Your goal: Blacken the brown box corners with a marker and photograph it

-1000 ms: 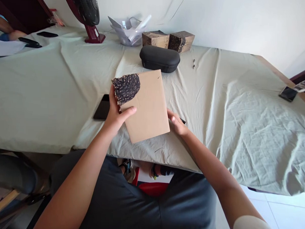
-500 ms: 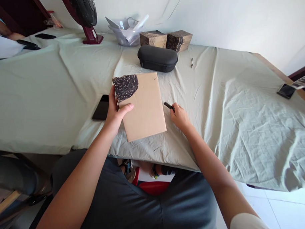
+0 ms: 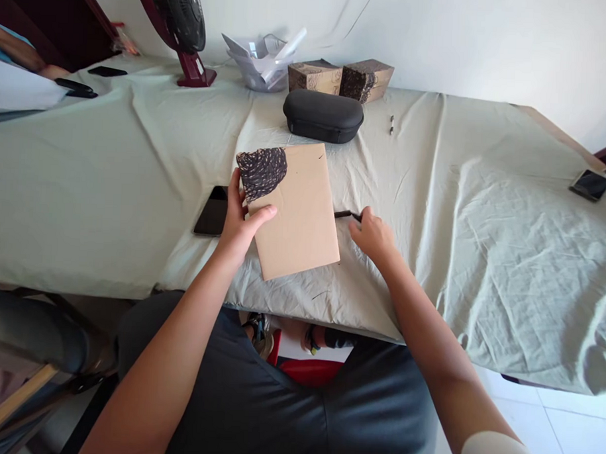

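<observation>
My left hand (image 3: 241,218) grips a tan cardboard box (image 3: 303,220) by its left edge, thumb on the face and fingers behind. Dense black scribble (image 3: 262,172) covers the box's upper left corner. The box is held tilted above the cloth. To its right, my right hand (image 3: 375,236) is closed on a black marker (image 3: 356,217), which points left. A short black piece, perhaps its cap (image 3: 342,214), shows between the marker's end and the box edge; whether they touch I cannot tell. A dark phone (image 3: 211,214) lies partly behind my left hand.
A black zip case (image 3: 323,116) sits beyond the box, before two scribbled cardboard boxes (image 3: 315,76). A clear plastic basket (image 3: 261,73) and a fan (image 3: 194,71) stand along the wall. Another phone (image 3: 589,185) lies far right. At far left is another person's arm (image 3: 21,50).
The view has shifted slightly left. My right hand has moved a little away from the box, and the black marker now shows as two dark parts. My left hand keeps its hold on the box.
</observation>
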